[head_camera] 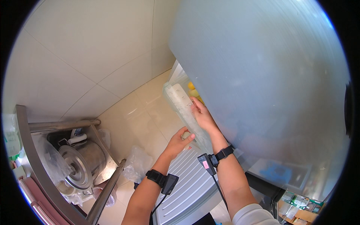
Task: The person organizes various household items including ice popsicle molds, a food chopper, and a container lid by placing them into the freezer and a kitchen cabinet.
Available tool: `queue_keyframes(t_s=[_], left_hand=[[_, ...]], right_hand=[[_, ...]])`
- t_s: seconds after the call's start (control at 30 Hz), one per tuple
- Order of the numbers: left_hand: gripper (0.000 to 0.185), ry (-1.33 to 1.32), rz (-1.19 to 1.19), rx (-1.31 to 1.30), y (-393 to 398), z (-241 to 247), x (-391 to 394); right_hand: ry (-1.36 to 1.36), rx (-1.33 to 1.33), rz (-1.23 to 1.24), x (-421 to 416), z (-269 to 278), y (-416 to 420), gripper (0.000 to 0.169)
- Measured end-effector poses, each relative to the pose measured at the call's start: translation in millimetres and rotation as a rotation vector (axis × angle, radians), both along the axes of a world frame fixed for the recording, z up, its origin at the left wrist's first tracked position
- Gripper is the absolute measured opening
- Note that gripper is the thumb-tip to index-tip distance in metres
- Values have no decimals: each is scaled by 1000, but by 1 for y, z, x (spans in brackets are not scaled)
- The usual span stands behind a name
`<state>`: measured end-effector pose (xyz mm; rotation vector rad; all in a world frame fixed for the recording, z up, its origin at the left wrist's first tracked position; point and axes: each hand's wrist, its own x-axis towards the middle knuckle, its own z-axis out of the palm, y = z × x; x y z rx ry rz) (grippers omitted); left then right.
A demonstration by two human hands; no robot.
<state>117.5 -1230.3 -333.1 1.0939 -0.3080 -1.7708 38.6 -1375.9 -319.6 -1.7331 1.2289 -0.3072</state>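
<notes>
A clear plastic refrigerator drawer (175,105) is pulled out below a large smooth metallic panel (261,84). My right hand (202,114) reaches over the drawer's inner edge, its fingers partly curled; whether it grips anything is hidden. Yellow and pale green round items, probably fruit (192,87), lie inside behind the drawer's white front strip. Just outside the drawer, my left hand (180,142) holds a small pale, rounded item (185,135) between thumb and fingers. Beneath my forearms is the ribbed white inner side of an open refrigerator door (182,182). Both wrists wear black straps with small cabled devices.
A metal rack (107,191) at the left holds a lidded stainless steel pot (84,161) and plastic bags. A clear plastic bag (137,164) lies on the tiled floor beside the door. The tiled wall (92,56) rises at the upper left. Packages (299,205) stand at the lower right.
</notes>
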Motion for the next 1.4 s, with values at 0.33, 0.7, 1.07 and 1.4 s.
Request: queue_keyframes(t_s=[0.33,0.7,1.07,1.4], left_hand=[[59,-155,134,-29,-25,9,-18],[59,-275,165,-140,-45,3,-36],[68,-481,403,-210,-52,-28,-67],[39,-445,418,-223,-67,-50,-42]], right_hand=[[328,-228,60,20,40,10,79],[487,1,-55,20,47,-5,75],[400,-647,208,-10,43,25,51],[278,-213,1,-72,70,113,34]])
